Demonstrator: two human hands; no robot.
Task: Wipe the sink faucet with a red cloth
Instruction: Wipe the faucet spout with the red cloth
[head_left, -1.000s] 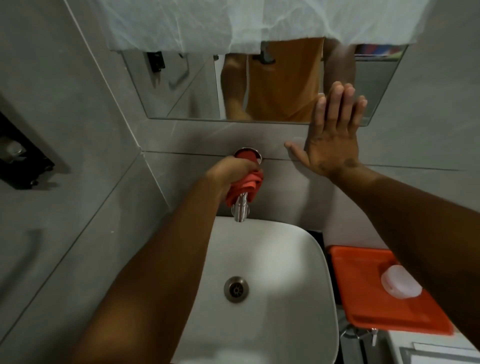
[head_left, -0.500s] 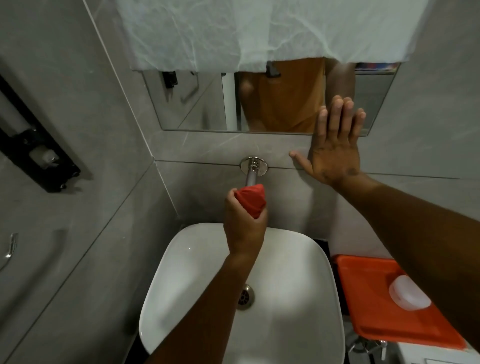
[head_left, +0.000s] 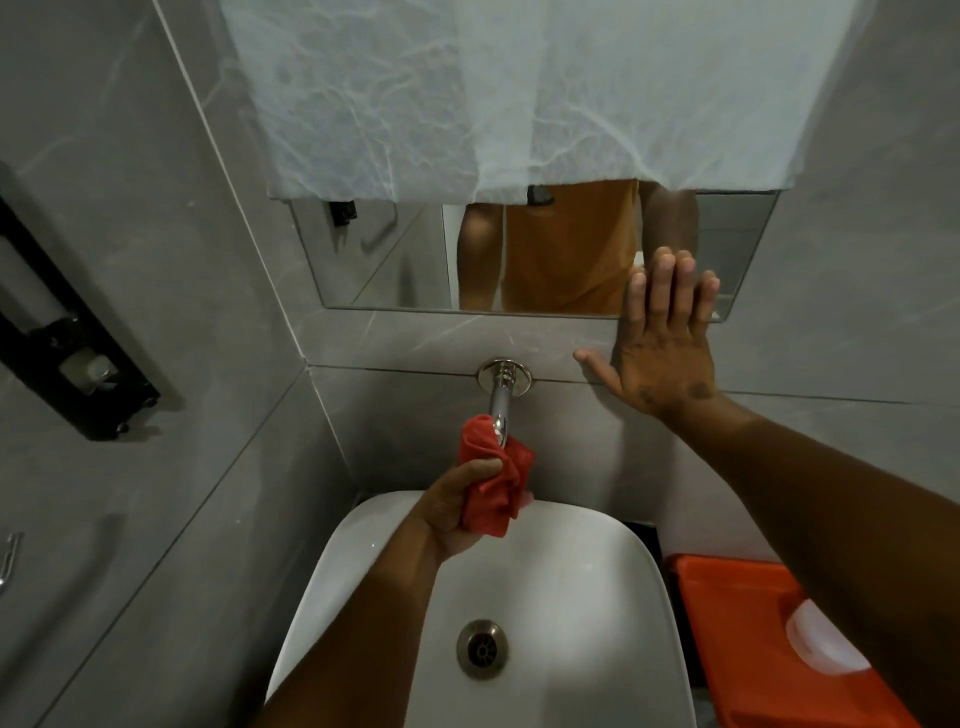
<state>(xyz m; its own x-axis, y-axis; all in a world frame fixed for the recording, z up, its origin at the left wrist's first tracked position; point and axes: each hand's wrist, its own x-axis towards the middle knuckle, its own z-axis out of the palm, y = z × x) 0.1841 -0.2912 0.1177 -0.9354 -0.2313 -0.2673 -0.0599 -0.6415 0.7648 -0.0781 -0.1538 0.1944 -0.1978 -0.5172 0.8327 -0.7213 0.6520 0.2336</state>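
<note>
— Since a second ago, has the left hand (head_left: 457, 512) moved?
— Yes. It has slid from the wall end of the faucet (head_left: 501, 397) to the spout tip, and the view has tipped so more of the sink (head_left: 587, 597) shows.
— What is it holding?
— The cloth (head_left: 493, 478), red and bunched. Fingers are clenched around it, thumb on top, and the cloth wraps the spout's end, just above the sink's back rim.
— So the tip is hidden?
— Yes. Only the chrome pipe and its round wall plate show above the cloth.
— And the right hand (head_left: 662, 353)?
— Flat on the grey wall to the right of the faucet, fingers spread and straight, grasping nothing. The fingertips overlap the mirror's (head_left: 395, 260) bottom right corner. Its forearm crosses the lower right of the view.
— What does that arm cover?
— Part of an orange tray (head_left: 737, 639) right of the sink, and part of a white thing (head_left: 815, 639) lying on it.
— Anything else around?
— A white sheet (head_left: 519, 98) hangs over the mirror's upper part. Below it the mirror shows an orange garment and arms. A black holder (head_left: 72, 358) is fixed on the left wall. The drain (head_left: 481, 648) sits at the sink's middle, with the left forearm over the sink's front left edge.
</note>
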